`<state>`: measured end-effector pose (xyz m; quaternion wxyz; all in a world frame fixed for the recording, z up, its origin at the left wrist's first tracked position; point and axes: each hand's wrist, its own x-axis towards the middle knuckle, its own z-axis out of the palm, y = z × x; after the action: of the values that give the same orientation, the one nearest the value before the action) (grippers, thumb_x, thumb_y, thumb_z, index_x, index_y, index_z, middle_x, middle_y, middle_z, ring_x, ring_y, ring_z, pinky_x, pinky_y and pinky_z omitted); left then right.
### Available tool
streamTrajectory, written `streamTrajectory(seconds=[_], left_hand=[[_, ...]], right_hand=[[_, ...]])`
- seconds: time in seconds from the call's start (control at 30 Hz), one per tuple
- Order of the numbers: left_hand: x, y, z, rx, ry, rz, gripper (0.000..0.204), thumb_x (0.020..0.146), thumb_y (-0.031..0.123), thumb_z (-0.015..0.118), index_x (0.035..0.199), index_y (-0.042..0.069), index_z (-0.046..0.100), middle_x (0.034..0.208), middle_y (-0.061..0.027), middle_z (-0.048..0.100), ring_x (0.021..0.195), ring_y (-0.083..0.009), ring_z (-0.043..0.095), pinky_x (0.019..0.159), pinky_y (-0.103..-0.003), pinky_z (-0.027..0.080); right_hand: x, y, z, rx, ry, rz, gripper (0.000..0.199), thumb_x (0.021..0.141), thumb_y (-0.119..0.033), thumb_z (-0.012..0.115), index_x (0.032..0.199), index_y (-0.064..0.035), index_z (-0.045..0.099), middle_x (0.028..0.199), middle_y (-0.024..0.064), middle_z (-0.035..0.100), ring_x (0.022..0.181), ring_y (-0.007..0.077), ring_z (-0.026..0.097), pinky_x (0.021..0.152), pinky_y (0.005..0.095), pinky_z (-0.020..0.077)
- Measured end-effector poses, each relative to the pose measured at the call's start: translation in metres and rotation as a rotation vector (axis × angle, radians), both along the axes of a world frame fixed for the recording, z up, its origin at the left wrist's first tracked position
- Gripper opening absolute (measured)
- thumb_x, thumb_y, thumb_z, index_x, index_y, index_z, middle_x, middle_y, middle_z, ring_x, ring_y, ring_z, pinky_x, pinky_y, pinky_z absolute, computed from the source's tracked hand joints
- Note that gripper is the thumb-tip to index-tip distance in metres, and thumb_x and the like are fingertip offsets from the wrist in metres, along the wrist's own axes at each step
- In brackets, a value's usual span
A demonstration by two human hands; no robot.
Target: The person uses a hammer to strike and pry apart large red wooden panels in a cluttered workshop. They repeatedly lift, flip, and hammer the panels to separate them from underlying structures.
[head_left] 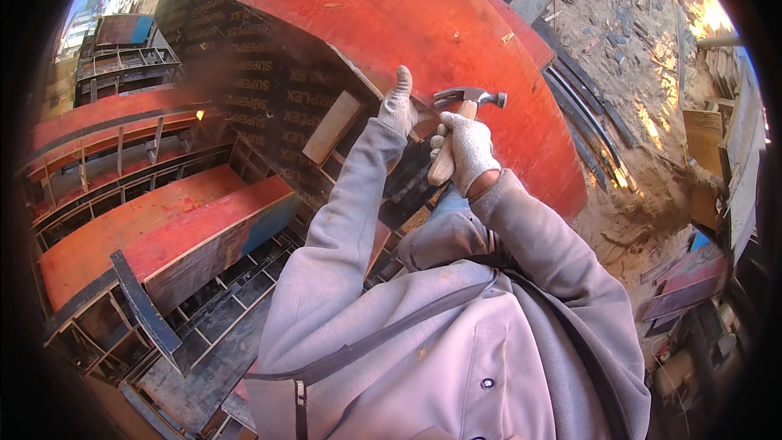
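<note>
Your right hand (pixel 471 149) grips the claw hammer (pixel 467 109) over the red plywood panel (pixel 517 134), and a stray swing could strike your nearby left hand (pixel 397 110), whose hold you cannot tell.

Gloved hands (pixel 472 151) — hammer (pixel 467 108) in right — red panel (pixel 407 28).

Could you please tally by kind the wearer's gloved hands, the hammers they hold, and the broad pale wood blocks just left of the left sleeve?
Gloved hands: 2 (left hand, right hand)
Hammers: 1 (claw hammer, in the right hand)
Broad blocks: 1 (pale wood block, left of the left sleeve)
Total: 4
</note>
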<state>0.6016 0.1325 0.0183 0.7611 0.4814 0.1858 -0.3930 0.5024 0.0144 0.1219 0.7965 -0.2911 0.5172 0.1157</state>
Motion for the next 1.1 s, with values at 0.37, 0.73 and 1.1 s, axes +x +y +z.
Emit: streamTrajectory(seconds=[0.37, 0.73, 1.1], left_hand=[[0.003, -0.004, 0.003, -0.006, -0.036, -0.110, 0.106, 0.086, 0.084, 0.044, 0.153, 0.003, 0.033, 0.148, -0.0233, 0.048, 0.132, -0.0408, 0.051, 0.105, -0.059, 0.046], [-0.014, -0.018, 0.029, -0.117, -0.126, -0.087, 0.108, 0.086, 0.082, 0.046, 0.155, 0.002, 0.026, 0.156, -0.0215, 0.037, 0.138, -0.0438, 0.043, 0.110, -0.064, 0.041], [-0.021, -0.026, 0.031, -0.068, -0.132, 0.036, 0.110, 0.085, 0.080, 0.052, 0.159, 0.007, 0.017, 0.162, -0.0173, 0.029, 0.145, -0.0391, 0.035, 0.111, -0.068, 0.037]], right_hand=[[-0.050, 0.073, -0.088, -1.033, -0.071, 0.192, 0.050, 0.091, -0.031, 0.067, 0.126, -0.0030, 0.045, 0.099, 0.0289, 0.069, 0.096, 0.0498, 0.067, 0.082, 0.0523, 0.0527], [-0.044, -0.011, -0.031, -1.200, -0.539, 0.223, 0.037, 0.092, -0.017, 0.072, 0.124, -0.0061, 0.056, 0.080, 0.0038, 0.060, 0.061, 0.0098, 0.058, 0.054, 0.0286, 0.0491], [-0.075, -0.075, -0.008, -0.644, -0.317, 0.164, 0.028, 0.099, -0.030, 0.067, 0.096, -0.0057, 0.053, 0.063, 0.0020, 0.054, 0.045, 0.0107, 0.051, 0.040, 0.0272, 0.0409]])
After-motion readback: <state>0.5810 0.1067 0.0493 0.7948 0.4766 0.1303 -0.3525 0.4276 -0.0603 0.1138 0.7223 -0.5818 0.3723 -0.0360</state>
